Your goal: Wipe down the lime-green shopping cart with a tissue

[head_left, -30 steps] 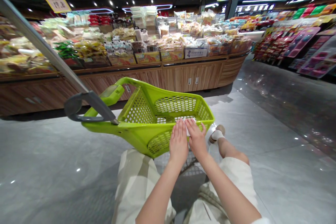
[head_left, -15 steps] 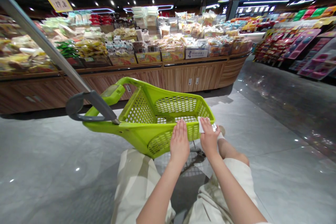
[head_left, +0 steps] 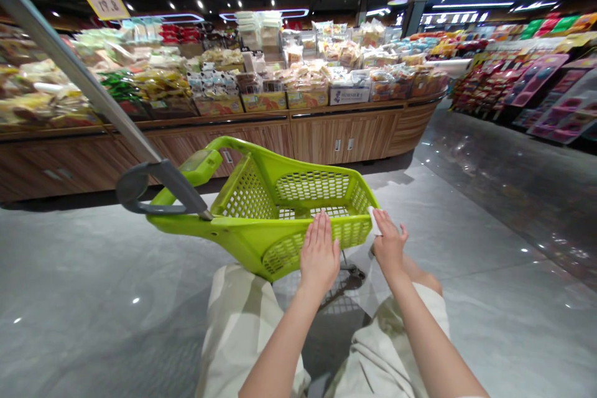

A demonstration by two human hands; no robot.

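The released left hand (head_left: 321, 256) lies flat against the green cart (head_left: 245, 235), presumably steadying it, while the right hand (head_left: 388, 244) grasps a white sheet (head_left: 374, 222).

left fingers (head_left: 318, 230) extended, right fingers (head_left: 384, 222) seemingly bent

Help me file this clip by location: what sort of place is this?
Most likely a supermarket: a green plastic shopping cart stands before a wood-fronted display counter stacked with packaged goods, and a yellow-edged price sign rises above them.
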